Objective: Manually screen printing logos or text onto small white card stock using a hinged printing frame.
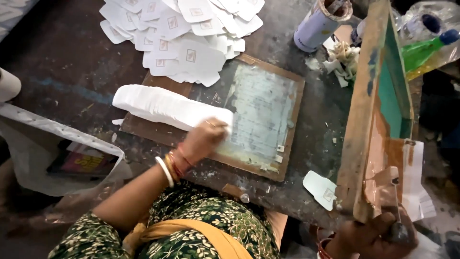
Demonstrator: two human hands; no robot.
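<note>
My left hand rests on the near end of a fanned row of blank white cards lying across a brown printing board, fingers pressed on the top card. My right hand grips the lower corner of a wooden screen frame with green mesh, lifted up on edge at the right. One printed white card lies on the table beside the frame.
A heap of printed white cards covers the far part of the dark table. A cylindrical container, a crumpled rag and a green bottle stand at the back right. A white plastic bag lies at the left.
</note>
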